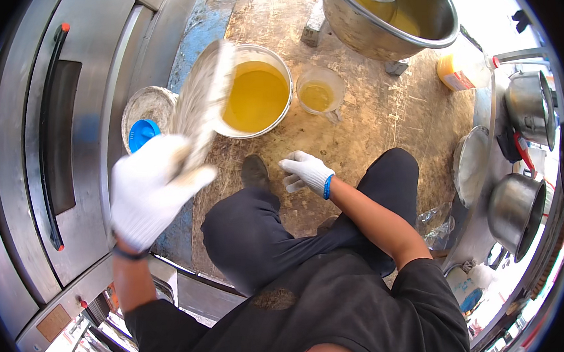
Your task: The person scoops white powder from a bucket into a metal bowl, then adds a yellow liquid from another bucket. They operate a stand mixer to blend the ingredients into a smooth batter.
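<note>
My left hand [149, 184], in a white knit glove, grips a stained, round, flat piece [200, 101], probably a bucket lid. It is tilted up and blurred by motion, and hides the left part of a white bucket [288, 95]. Yellow liquid [258, 97] fills much of that bucket. Just right of it stands a clear plastic container [336, 78] with a little yellow liquid. My right hand [306, 172], also gloved, hovers over the floor below them with its fingers loosely bent and nothing seen in it. Beyond my left hand, a blue plastic cap or cup [142, 133] rests on a dirty round top [147, 104].
A steel mixing bowl [375, 39] with yellow liquid sits under a mixer at the top. Steel oven doors [92, 86] line the left. A jug [459, 70], a round pan [470, 167] and steel pots [512, 215] are on the right. The worn floor [366, 122] is scratched.
</note>
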### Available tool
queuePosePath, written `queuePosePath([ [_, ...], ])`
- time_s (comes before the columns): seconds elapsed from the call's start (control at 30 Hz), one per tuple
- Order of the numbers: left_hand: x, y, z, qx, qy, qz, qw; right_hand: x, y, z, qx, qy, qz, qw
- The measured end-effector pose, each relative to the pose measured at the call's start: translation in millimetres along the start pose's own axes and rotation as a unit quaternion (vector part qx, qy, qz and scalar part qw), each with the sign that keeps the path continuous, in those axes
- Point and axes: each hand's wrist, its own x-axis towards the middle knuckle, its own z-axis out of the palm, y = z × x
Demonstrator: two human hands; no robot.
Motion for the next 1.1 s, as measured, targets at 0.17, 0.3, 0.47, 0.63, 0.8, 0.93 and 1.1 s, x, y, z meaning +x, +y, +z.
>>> queuePosePath([
  [0.17, 56.2, -48.8, 114.6, 0.221, -0.022, 0.174, 0.959, -5.7, -8.0, 4.9, -0.022, 0.008, -0.014, 1.0],
  [0.3, 59.1, -81.8, 171.1, 0.274, -0.067, 0.175, 0.943, -7.4, -5.0, -4.3, -0.002, 0.019, -0.03, 0.999],
  [0.47, 57.0, -91.1, 202.3, 0.244, -0.083, 0.152, 0.954, -1.9, -5.3, -10.5, 0.004, 0.05, -0.056, 0.997],
  [0.63, 56.6, -95.1, 196.1, 0.219, -0.149, 0.083, 0.961, -12.6, -42.1, -0.6, -0.131, 0.186, -0.213, 0.95],
  [0.8, 90.8, -132.2, 157.7, 0.175, 0.201, 0.085, 0.96, 2.4, -116.0, -2.5, -0.298, 0.379, -0.565, 0.67],
  [0.93, 99.8, -163.3, 153.9, 0.194, 0.349, 0.064, 0.914, 3.1, -181.0, 16.3, -0.371, 0.399, -0.648, 0.532],
  [1.1, 67.3, -183.7, 226.5, 0.175, 0.201, 0.007, 0.964, 71.1, -137.7, 4.5, -0.517, 0.271, -0.569, 0.578],
])
